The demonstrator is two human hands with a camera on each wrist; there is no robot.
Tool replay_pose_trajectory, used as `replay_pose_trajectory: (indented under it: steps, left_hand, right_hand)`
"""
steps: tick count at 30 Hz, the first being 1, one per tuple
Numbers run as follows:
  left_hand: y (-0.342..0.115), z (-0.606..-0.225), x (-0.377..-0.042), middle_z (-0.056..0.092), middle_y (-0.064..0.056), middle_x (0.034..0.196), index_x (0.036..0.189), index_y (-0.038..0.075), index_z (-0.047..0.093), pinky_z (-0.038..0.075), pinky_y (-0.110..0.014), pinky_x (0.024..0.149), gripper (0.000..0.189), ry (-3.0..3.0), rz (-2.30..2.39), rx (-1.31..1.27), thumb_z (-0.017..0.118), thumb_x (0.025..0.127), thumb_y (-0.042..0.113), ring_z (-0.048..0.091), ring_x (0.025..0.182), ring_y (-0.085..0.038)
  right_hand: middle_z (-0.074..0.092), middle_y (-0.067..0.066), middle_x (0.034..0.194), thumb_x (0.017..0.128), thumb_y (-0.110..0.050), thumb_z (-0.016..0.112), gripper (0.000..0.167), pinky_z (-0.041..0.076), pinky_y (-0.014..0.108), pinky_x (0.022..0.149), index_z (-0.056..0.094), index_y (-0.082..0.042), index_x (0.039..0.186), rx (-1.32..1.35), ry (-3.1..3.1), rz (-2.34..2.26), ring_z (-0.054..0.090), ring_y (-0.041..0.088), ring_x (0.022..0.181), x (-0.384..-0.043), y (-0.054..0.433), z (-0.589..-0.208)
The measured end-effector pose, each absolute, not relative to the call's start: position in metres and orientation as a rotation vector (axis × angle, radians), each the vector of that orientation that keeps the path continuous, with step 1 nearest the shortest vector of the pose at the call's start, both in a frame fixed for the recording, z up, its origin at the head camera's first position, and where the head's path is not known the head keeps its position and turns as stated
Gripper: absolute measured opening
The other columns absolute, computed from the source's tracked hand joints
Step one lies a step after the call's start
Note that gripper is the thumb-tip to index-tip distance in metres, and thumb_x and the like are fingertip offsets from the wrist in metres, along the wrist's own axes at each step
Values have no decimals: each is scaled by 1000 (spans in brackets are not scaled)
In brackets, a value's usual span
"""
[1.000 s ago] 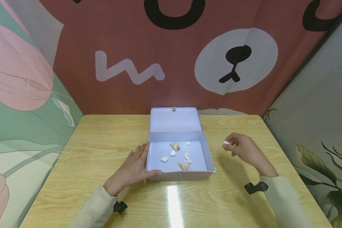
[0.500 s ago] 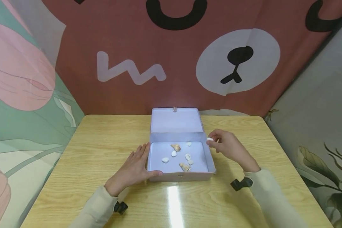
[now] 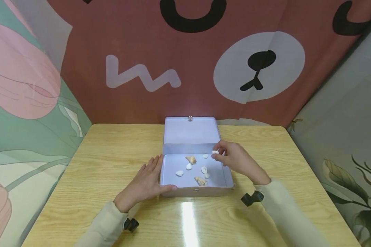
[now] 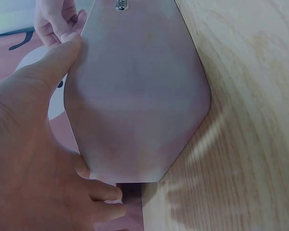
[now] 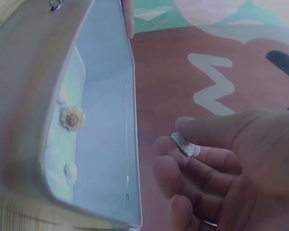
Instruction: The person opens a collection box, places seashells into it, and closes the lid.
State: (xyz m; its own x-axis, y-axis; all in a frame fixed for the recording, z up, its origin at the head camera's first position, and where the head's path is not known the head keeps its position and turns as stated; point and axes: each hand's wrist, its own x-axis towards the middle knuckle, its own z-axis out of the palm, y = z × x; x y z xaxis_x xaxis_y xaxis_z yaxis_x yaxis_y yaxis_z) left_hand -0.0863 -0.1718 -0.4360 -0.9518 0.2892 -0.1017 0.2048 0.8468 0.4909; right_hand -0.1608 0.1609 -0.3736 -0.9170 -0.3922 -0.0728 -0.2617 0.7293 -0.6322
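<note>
A pale metal box [image 3: 179, 192] stands on the table with its lid [image 3: 190, 130] folded back. Several seashells lie on its floor, among them two tan spiral shells, one near the back [image 3: 191, 160] and a striped one near the front [image 3: 201, 181]. My left hand [image 3: 140, 185] rests against the box's left side, fingers extended, thumb [image 4: 62, 55] along the front rim. Over the right part of the box, my right hand [image 3: 239, 159] pinches a small white seashell [image 5: 185, 144] between thumb and fingertips, above the shells inside.
Around the box spreads a wooden table [image 3: 117, 147]. A brown-red printed curtain [image 3: 191, 89] hangs right behind its back edge, with more printed cloth at both sides. Both wrists wear dark camera mounts. The box walls rise around the shells.
From right of the box, my right hand has moved left with the white seashell, over the right wall to above the interior. The left hand and box hold their place.
</note>
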Motion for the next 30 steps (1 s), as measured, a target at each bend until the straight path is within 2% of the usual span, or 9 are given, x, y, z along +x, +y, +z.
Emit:
replay_pose_trajectory:
  steps: [11,15,24,30]
  left_hand:
    - [-172,-436,-87,19,-28,176,170,-1,11,21,-71,131,132,2858,720,387,75,84,77,20,164,-50]
    - [-172,-436,-86,19,-27,176,170,-1,12,21,-71,131,132,2856,721,390,75,84,76,20,164,-50]
    - [-172,-436,-87,20,-28,176,170,0,12,21,-72,130,132,2860,725,398,75,84,76,21,163,-52]
    - [-172,-438,-87,19,-27,176,171,0,12,21,-72,130,132,2861,732,400,76,83,76,20,163,-52]
  right_hand:
    - [74,5,94,102,-25,73,25,55,31,61,71,-8,120,-612,2708,-933,64,15,65,-158,148,-371]
    - [75,5,94,102,-24,73,26,55,31,60,71,-6,121,-631,2707,-937,66,18,66,-157,147,-370]
    - [73,5,95,103,-22,71,22,56,31,62,71,-8,120,-609,2739,-925,64,15,69,-157,158,-370]
    - [73,7,98,104,-22,70,23,56,30,61,71,-7,121,-580,2730,-949,65,17,69,-157,168,-372]
